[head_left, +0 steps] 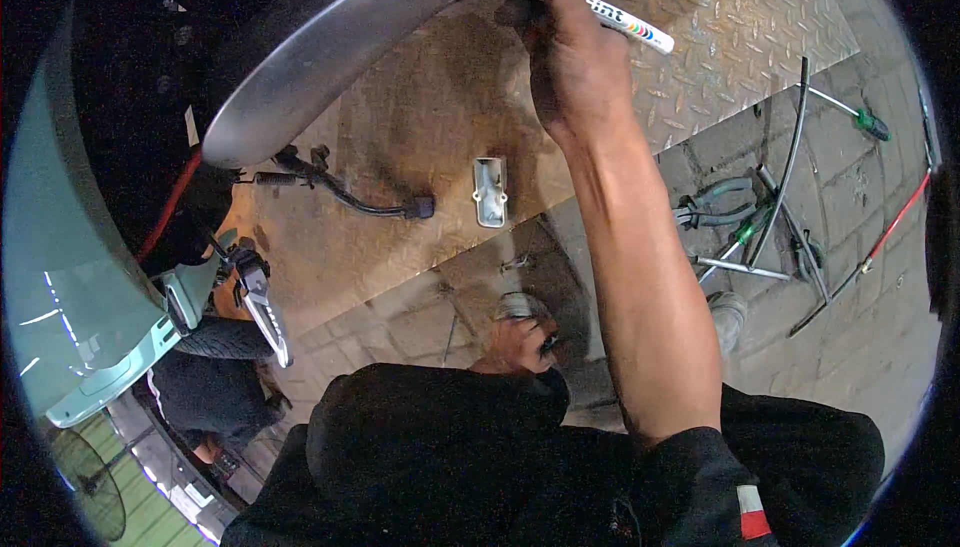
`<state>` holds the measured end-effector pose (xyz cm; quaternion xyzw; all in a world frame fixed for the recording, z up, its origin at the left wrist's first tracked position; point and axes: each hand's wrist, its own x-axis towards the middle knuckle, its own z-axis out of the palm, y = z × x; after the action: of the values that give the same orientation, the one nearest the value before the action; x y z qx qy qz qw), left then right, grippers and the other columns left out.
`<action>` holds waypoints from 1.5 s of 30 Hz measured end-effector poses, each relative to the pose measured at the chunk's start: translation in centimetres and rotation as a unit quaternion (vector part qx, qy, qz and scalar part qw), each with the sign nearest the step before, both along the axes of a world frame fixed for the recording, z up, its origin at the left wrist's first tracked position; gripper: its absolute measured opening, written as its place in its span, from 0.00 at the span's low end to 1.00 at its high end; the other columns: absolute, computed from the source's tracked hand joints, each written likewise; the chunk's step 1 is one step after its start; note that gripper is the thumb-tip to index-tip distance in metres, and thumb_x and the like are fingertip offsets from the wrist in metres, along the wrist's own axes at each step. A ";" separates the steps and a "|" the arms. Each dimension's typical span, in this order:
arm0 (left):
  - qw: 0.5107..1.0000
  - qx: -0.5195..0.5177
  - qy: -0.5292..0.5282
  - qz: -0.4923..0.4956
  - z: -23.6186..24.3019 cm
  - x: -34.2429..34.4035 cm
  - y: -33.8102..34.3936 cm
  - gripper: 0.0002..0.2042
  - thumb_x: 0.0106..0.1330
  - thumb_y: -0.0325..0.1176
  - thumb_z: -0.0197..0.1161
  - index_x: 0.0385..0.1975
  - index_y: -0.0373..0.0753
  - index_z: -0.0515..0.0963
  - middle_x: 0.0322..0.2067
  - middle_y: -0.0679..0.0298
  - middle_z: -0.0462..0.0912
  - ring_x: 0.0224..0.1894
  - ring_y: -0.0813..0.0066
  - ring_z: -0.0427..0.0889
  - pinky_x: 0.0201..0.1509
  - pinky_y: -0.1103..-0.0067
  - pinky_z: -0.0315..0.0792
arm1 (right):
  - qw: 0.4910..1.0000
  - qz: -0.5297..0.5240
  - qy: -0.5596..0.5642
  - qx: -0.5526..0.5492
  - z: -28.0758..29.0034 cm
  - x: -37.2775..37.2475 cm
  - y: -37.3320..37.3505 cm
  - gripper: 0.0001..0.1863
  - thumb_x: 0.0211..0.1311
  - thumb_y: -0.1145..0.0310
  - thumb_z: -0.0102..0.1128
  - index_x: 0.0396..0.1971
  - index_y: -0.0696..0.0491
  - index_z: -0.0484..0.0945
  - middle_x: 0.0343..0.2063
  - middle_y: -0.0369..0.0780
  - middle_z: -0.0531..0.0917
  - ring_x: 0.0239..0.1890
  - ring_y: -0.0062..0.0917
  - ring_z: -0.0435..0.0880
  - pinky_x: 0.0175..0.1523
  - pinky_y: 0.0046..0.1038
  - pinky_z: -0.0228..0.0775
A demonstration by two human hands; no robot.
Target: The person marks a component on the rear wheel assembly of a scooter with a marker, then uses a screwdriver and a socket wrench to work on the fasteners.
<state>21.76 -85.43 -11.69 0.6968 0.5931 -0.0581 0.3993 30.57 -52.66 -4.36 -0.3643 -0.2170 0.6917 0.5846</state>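
My right hand [585, 57] is closed around a paint marker [635, 29] with a white barrel and a teal front end. That teal end points left, beside the edge of a long grey curved scooter panel [320, 67]. I cannot tell whether it touches the panel. Low in the view, my left hand [515, 345] rests by my knee with its fingers curled. Something small and dark shows at its fingertips, too little to name. A small silver rectangular cover [489, 205] with side lugs lies on the worn metal platform [400, 147].
A side stand [265, 312] and a pale green body panel [80, 247] are at left. Pliers [728, 209], a green-handled screwdriver [870, 124] and a black hose [795, 147] lie on the paving at right. Another person [215, 397] is at lower left.
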 end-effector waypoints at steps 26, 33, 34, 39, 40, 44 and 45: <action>0.975 0.200 -0.066 0.073 -2.2 0.3 -2.5 0.20 0.39 0.40 0.70 0.36 0.46 0.80 0.29 0.60 0.82 0.30 0.59 0.82 0.32 0.65 0.76 | 0.987 -0.086 0.123 -0.054 1.1 -1.8 -0.1 0.24 0.63 0.54 0.59 0.47 0.60 0.75 0.43 0.41 0.78 0.44 0.27 0.75 0.50 0.29 0.68; 0.986 0.142 -0.078 0.027 -2.1 -0.8 -1.7 0.15 0.43 0.41 0.69 0.30 0.43 0.80 0.22 0.62 0.79 0.23 0.59 0.80 0.25 0.67 0.74 | 0.997 -0.042 0.034 -0.061 0.0 -1.3 -0.2 0.23 0.62 0.54 0.59 0.47 0.58 0.75 0.43 0.41 0.79 0.47 0.29 0.76 0.54 0.33 0.67; 0.982 0.165 -0.085 0.020 -2.2 -0.9 -1.6 0.15 0.43 0.42 0.69 0.31 0.44 0.80 0.21 0.62 0.79 0.22 0.60 0.80 0.25 0.67 0.73 | 0.997 -0.042 0.035 -0.061 0.4 -1.2 -0.2 0.23 0.62 0.54 0.59 0.47 0.58 0.75 0.43 0.41 0.79 0.47 0.29 0.76 0.54 0.33 0.67; 0.974 0.202 -0.101 0.035 -2.3 -0.6 -1.5 0.16 0.44 0.42 0.68 0.32 0.45 0.80 0.21 0.62 0.78 0.21 0.61 0.79 0.22 0.66 0.72 | 0.996 -0.074 0.005 -0.046 0.5 -1.9 -0.1 0.14 0.55 0.59 0.63 0.32 0.55 0.81 0.28 0.32 0.80 0.30 0.17 0.73 0.39 0.21 0.65; 0.974 0.204 -0.094 0.037 -2.3 -0.5 -1.6 0.16 0.44 0.42 0.68 0.32 0.44 0.80 0.21 0.62 0.78 0.21 0.61 0.79 0.22 0.66 0.72 | 0.996 -0.074 0.005 -0.045 0.5 -1.9 -0.1 0.14 0.55 0.59 0.63 0.32 0.55 0.81 0.28 0.32 0.80 0.30 0.17 0.73 0.39 0.21 0.65; 0.974 0.211 -0.067 0.046 -2.3 -0.4 -2.0 0.15 0.44 0.41 0.69 0.32 0.44 0.80 0.21 0.62 0.78 0.21 0.60 0.80 0.22 0.65 0.72 | 0.995 -0.071 0.028 -0.065 0.9 -1.8 -0.3 0.15 0.55 0.58 0.64 0.31 0.57 0.81 0.28 0.33 0.80 0.30 0.17 0.73 0.38 0.21 0.65; 0.974 0.212 -0.062 0.048 -2.4 -0.5 -2.1 0.15 0.44 0.41 0.69 0.32 0.44 0.80 0.21 0.62 0.78 0.21 0.60 0.80 0.22 0.65 0.72 | 0.993 -0.060 0.003 -0.102 1.1 -1.8 -0.3 0.16 0.55 0.58 0.64 0.31 0.57 0.81 0.28 0.33 0.80 0.29 0.17 0.73 0.37 0.21 0.66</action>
<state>21.28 -87.49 -14.06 0.7386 0.5984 0.1316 0.2811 28.76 -53.00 -3.29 -0.4323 -0.1207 0.6751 0.5855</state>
